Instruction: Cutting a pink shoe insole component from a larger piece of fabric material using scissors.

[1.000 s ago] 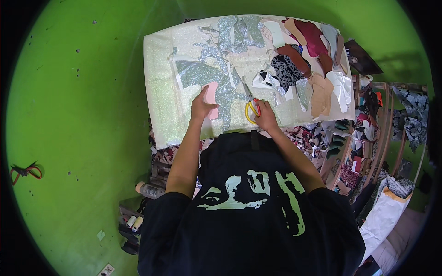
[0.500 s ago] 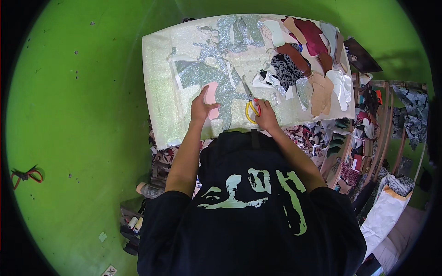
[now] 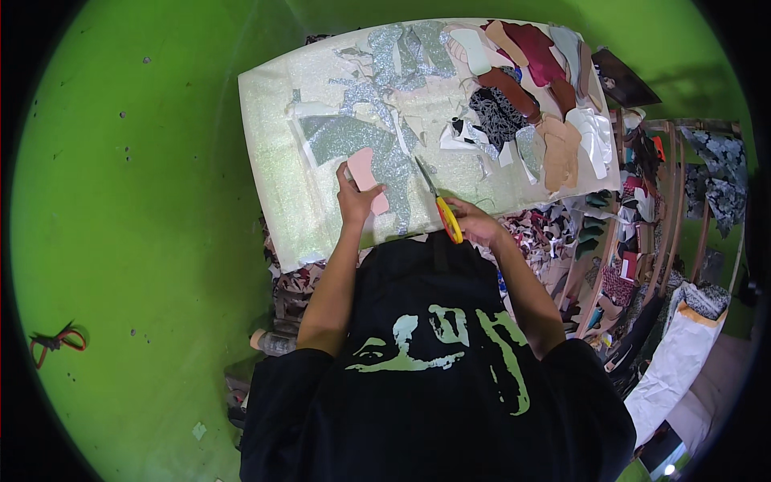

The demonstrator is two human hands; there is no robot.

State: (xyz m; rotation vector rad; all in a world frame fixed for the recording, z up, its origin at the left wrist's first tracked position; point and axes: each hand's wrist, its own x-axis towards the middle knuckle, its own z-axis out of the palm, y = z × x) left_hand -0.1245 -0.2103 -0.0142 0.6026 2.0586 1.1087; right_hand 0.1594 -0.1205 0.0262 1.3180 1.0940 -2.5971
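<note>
My left hand [image 3: 356, 201] is closed on a pink sole-shaped piece [image 3: 362, 169], thumb on one edge and fingers on the other. Beneath it spreads glittery grey-green fabric [image 3: 391, 170] with cut-out edges. Close to the table's near edge, my right hand [image 3: 475, 223] holds scissors [image 3: 448, 219] with yellow and red handles. Their blades point up and away to the left, apart from the pink piece, and the handles appear edge-on. My right fingers are partly hidden behind the handles.
The pale table [image 3: 277, 189] carries glittery scraps, a black-and-white patterned bundle [image 3: 499, 112] and tan sole-shaped pieces [image 3: 560, 153]. To the right stands a wooden rack [image 3: 671, 193] with scraps. Another pair of scissors [image 3: 60, 340] lies on the green floor at far left.
My right hand has drawn slightly nearer to me, turning the scissors so their handles show edge-on. The left hand keeps its hold on the pink piece, now tilted slightly. The whole view has shifted a little.
</note>
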